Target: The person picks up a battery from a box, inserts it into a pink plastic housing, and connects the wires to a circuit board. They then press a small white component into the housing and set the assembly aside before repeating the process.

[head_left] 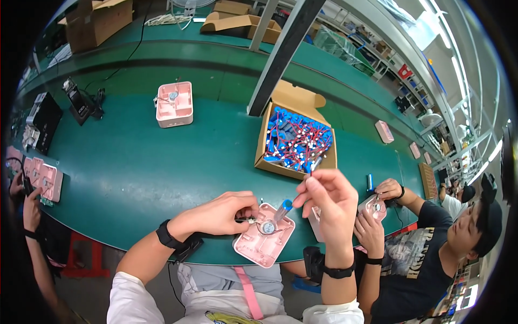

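In front of me a pink plastic housing point(253, 247) lies on the green bench, its inside facing up. A round silvery part point(267, 227) with thin wires sits in it. My left hand point(229, 211) reaches over the housing's left edge, fingers pinched on a thin wire point(244, 220) with a small pale connector. Over the housing's upper right side a blue cylindrical battery point(283, 208) stands tilted. My right hand point(330, 202) is raised above and right of the battery, thumb and forefinger pinched together; what they hold is too small to make out.
Beyond my right hand, an open cardboard box point(294, 171) holds many blue batteries with red leads. Another pink housing point(175, 116) stands farther back. A metal post point(280, 56) rises behind the box. At right, a co-worker's hands point(369, 232) work on a pink housing; another person's hands point(31, 208) are at left.
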Available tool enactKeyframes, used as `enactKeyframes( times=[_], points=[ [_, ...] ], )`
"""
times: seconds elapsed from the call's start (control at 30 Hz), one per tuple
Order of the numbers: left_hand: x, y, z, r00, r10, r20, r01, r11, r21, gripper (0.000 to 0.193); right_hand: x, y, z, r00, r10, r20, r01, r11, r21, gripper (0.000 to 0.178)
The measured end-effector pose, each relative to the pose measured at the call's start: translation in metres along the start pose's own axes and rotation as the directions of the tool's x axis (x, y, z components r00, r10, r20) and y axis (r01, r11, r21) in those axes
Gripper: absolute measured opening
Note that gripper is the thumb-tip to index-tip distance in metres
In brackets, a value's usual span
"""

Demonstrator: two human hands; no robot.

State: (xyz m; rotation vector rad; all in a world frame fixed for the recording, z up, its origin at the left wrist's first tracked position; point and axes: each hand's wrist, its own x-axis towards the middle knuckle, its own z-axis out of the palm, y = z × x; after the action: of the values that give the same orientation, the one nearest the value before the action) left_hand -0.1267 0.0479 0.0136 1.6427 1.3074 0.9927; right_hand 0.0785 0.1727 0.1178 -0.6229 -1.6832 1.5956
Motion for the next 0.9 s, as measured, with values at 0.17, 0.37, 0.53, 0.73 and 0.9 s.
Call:
enactKeyframes(
  times=[0.17,0.37,0.53,0.73,0.9],
  points=[
    [0.001,0.0,0.0,1.0,0.019,-0.012,-0.019,1.0,0.0,0.021,-0.02,0.029,-0.014,0.995,0.095,-0.016,-0.095,0.995,-0.033,0.013],
    [-0.001,0.004,0.0,0.996,-0.065,-0.066,0.062,0.997,-0.033,0.023,-0.036,0.027,-0.006,0.992,0.125,0.01,-0.123,0.987,-0.105,0.014],
    [0.0,0.006,0.0,0.983,-0.129,-0.127,0.118,0.989,-0.092,0.023,-0.048,0.022,0.006,0.966,0.225,0.13,-0.206,0.968,-0.146,0.012],
    [0.003,0.003,0.002,0.979,-0.146,-0.14,0.134,0.986,-0.096,0.022,-0.06,0.037,0.009,0.964,0.182,0.195,-0.125,0.954,-0.273,0.01],
    [0.001,0.004,0.003,0.979,-0.14,-0.149,0.127,0.988,-0.092,0.021,-0.063,0.038,0.016,0.985,-0.023,0.173,0.108,0.86,-0.498,0.009]
  ],
)
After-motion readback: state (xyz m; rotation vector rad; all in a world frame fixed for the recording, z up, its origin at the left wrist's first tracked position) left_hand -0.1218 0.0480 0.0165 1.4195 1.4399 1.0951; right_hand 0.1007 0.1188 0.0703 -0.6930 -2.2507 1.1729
